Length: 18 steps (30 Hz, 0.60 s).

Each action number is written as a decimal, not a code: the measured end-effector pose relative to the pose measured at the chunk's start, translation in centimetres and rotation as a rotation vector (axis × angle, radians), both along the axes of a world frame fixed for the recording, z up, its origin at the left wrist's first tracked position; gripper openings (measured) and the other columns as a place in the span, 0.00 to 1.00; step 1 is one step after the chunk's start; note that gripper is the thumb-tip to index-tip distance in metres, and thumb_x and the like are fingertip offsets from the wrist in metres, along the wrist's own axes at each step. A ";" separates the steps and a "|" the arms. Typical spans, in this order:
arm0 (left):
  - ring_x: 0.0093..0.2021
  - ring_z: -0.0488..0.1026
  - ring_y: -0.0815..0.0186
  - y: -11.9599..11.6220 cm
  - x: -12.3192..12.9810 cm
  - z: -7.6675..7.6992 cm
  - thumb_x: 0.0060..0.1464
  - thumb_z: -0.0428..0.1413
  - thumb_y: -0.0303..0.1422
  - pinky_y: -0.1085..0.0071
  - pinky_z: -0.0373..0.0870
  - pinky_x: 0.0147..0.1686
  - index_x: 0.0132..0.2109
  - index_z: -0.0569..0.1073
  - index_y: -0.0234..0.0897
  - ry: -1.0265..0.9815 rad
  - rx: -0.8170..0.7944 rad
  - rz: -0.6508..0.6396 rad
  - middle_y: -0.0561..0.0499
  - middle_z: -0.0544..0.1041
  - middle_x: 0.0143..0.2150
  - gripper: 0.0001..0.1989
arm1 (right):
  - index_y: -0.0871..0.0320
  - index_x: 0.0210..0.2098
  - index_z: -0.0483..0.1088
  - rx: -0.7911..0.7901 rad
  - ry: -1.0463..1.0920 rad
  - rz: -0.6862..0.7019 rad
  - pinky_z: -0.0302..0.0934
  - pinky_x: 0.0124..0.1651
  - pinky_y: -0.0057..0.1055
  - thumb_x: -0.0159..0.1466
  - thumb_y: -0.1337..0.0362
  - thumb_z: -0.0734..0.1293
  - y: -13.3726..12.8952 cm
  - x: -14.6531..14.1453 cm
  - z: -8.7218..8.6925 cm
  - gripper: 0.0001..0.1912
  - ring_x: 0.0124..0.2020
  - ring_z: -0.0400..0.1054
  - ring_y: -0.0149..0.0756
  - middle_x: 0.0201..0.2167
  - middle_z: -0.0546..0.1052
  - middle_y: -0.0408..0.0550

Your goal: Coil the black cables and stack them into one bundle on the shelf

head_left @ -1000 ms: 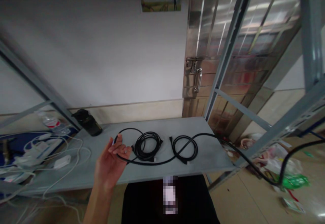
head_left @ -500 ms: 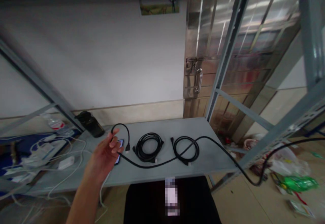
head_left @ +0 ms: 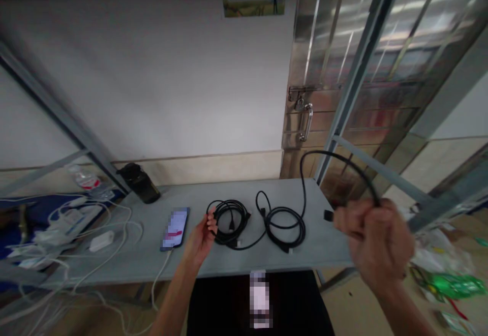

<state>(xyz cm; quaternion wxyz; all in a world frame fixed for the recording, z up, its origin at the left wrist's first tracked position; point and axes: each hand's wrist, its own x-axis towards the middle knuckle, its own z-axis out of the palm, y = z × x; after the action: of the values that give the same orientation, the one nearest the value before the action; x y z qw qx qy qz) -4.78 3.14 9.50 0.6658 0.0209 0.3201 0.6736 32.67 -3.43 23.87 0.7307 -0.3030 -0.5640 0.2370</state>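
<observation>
My right hand [head_left: 375, 239] is raised in front of the table's right end, closed around a black cable [head_left: 337, 154]. A black connector [head_left: 328, 216] pokes out to the left of its fingers. The cable arches up and then falls to the table among the coils. My left hand [head_left: 205, 232], fingers pinched on a thin stretch of the same cable, is at the left edge of a coiled black cable [head_left: 245, 220]. Another coiled black cable [head_left: 303, 237] lies to the right, with the held cable crossing it. A loose black plug [head_left: 232, 224] rests over the left coil.
A phone [head_left: 174, 230] on a white charging cord lies left of my left hand. Behind it a black bottle [head_left: 139, 183] leans near a frame post. White cords and a white adapter [head_left: 102, 241] fill the left side. Metal posts [head_left: 353, 71] frame the grey table [head_left: 213, 191].
My right hand has come into view holding the cable's connector end, lifting the cable into an arch. My left hand has moved right and lower, from above the phone to the left coil.
</observation>
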 end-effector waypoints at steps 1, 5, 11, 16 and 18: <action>0.27 0.75 0.75 0.1 -0.1 -1.6 0.72 0.49 0.20 0.82 0.76 0.30 0.58 0.77 0.29 0.081 0.000 0.030 0.52 0.76 0.33 0.15 | 0.52 0.41 0.69 -0.020 -0.138 0.021 0.49 0.26 0.30 0.83 0.51 0.59 1.3 -1.9 -0.5 0.17 0.20 0.52 0.30 0.22 0.59 0.35; 0.47 0.85 0.56 0.1 -1.1 -6.9 0.63 0.67 0.37 0.56 0.81 0.58 0.47 0.81 0.33 0.539 0.068 0.145 0.40 0.86 0.44 0.11 | 0.55 0.43 0.71 0.046 -0.727 0.189 0.64 0.44 0.33 0.84 0.60 0.57 5.9 -9.6 -3.7 0.16 0.37 0.69 0.34 0.35 0.75 0.45; 0.65 0.78 0.41 -0.8 -2.5 -8.9 0.56 0.67 0.62 0.42 0.63 0.74 0.51 0.84 0.39 1.164 0.065 0.190 0.39 0.85 0.56 0.32 | 0.51 0.56 0.78 0.166 -1.260 0.292 0.63 0.67 0.46 0.80 0.60 0.67 10.7 -18.3 -14.1 0.09 0.60 0.69 0.44 0.55 0.76 0.51; 0.77 0.66 0.47 -1.7 -2.1 -9.5 0.70 0.56 0.60 0.47 0.55 0.80 0.70 0.76 0.41 1.182 -0.018 0.299 0.41 0.74 0.74 0.35 | 0.54 0.54 0.79 0.075 -1.399 0.382 0.70 0.61 0.40 0.78 0.65 0.69 11.1 -19.7 -20.8 0.08 0.58 0.72 0.43 0.57 0.75 0.53; 0.79 0.64 0.47 -2.0 -1.9 -10.2 0.71 0.54 0.60 0.48 0.53 0.81 0.73 0.72 0.40 1.175 -0.029 0.304 0.40 0.71 0.76 0.37 | 0.54 0.58 0.78 0.053 -1.388 0.391 0.71 0.63 0.41 0.77 0.69 0.68 10.7 -19.3 -22.0 0.13 0.60 0.72 0.43 0.58 0.75 0.52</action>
<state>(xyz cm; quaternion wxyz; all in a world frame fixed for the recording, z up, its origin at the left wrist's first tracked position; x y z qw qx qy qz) -6.66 1.10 -0.70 0.2742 0.3344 0.6427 0.6324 13.35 7.30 1.88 0.1551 -0.2596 -0.9477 0.1026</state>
